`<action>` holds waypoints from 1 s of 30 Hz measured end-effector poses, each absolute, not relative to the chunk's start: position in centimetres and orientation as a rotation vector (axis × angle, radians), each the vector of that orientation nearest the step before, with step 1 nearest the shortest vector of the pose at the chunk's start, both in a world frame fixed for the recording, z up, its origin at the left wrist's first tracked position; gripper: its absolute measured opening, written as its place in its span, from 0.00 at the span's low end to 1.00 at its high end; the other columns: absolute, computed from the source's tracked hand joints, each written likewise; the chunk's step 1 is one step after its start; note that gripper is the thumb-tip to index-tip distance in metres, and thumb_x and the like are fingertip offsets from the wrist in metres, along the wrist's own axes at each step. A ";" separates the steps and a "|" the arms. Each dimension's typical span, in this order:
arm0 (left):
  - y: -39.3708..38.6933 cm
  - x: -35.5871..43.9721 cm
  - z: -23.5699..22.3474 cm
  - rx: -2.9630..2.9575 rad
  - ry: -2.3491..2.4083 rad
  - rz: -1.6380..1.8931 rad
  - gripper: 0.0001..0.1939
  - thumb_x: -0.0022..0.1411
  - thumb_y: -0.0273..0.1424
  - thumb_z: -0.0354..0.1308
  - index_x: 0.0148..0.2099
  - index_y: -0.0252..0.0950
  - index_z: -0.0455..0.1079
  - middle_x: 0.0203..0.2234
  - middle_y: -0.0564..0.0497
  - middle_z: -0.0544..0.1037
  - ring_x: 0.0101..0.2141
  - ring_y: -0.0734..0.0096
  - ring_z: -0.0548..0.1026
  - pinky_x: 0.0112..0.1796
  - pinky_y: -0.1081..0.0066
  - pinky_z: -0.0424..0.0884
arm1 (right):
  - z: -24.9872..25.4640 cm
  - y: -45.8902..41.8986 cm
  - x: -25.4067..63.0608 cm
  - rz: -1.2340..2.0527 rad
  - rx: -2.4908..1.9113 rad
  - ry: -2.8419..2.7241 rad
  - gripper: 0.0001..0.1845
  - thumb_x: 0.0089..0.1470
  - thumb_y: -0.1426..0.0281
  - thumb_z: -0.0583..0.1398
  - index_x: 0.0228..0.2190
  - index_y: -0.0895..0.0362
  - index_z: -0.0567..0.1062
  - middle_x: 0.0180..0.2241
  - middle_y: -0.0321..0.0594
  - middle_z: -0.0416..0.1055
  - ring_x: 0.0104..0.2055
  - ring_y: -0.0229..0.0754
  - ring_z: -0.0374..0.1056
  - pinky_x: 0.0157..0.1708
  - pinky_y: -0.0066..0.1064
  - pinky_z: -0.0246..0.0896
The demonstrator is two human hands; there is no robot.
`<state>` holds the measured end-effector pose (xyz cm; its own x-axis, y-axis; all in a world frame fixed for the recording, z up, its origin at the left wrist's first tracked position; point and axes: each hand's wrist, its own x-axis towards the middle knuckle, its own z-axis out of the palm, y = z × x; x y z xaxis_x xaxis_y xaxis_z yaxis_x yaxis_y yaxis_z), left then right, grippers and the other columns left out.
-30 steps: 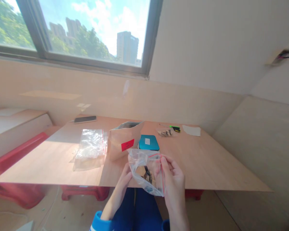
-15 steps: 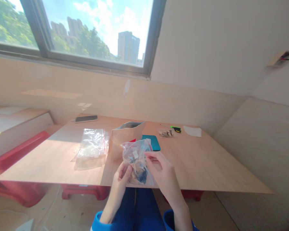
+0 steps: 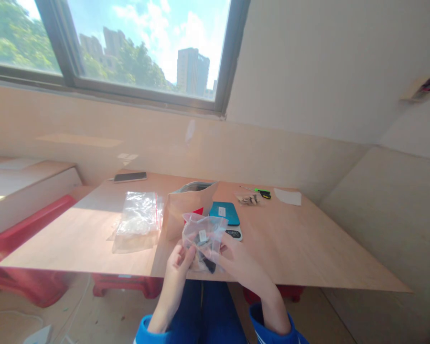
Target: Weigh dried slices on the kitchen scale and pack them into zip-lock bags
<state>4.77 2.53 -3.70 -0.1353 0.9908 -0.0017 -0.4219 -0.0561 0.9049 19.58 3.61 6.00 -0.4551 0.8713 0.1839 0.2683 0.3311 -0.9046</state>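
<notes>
A clear zip bag with small dark and tan pieces and a white label inside is at the table's front edge. My left hand is closed on its left side, thumb in front. My right hand grips its right side, fingers partly hidden behind the plastic. Just behind the bag stands an open kraft paper pouch with a red patch low on its front. To the right of the pouch, a teal flat item with a white label rests on a small digital scale.
A stack of clear zip bags lies to the left, with a phone behind it. At the back right are a small bag of brown pieces, a green and black tool and white paper. Red stools stand below.
My right hand has moved down from the bag's upper right edge to its side. The bag's top has slumped lower, uncovering the scale and more of the teal item.
</notes>
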 end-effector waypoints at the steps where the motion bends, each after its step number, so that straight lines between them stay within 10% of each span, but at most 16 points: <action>1: 2.5 4.8 -3.7 0.808 0.947 1.509 0.25 0.56 0.43 0.61 0.51 0.33 0.69 0.42 0.42 0.80 0.41 0.57 0.78 0.44 0.61 0.73 | 6.0 3.7 19.7 1.137 -1.021 -1.893 0.15 0.56 0.63 0.60 0.46 0.49 0.75 0.44 0.37 0.76 0.47 0.45 0.71 0.49 0.36 0.65; 18: 2.0 4.9 -2.7 0.587 0.890 1.601 0.19 0.53 0.42 0.61 0.45 0.38 0.75 0.44 0.46 0.80 0.49 0.59 0.75 0.49 0.64 0.72 | 4.8 4.1 20.3 1.187 -1.089 -1.864 0.15 0.48 0.67 0.65 0.39 0.55 0.71 0.39 0.38 0.74 0.42 0.42 0.70 0.44 0.36 0.66; 30: 1.8 4.0 -2.2 0.034 0.733 1.551 0.13 0.58 0.24 0.57 0.45 0.35 0.76 0.42 0.48 0.82 0.48 0.68 0.77 0.51 0.70 0.70 | 4.3 6.2 20.2 1.168 -0.841 -1.489 0.19 0.47 0.65 0.67 0.40 0.52 0.68 0.48 0.42 0.72 0.49 0.43 0.70 0.48 0.37 0.67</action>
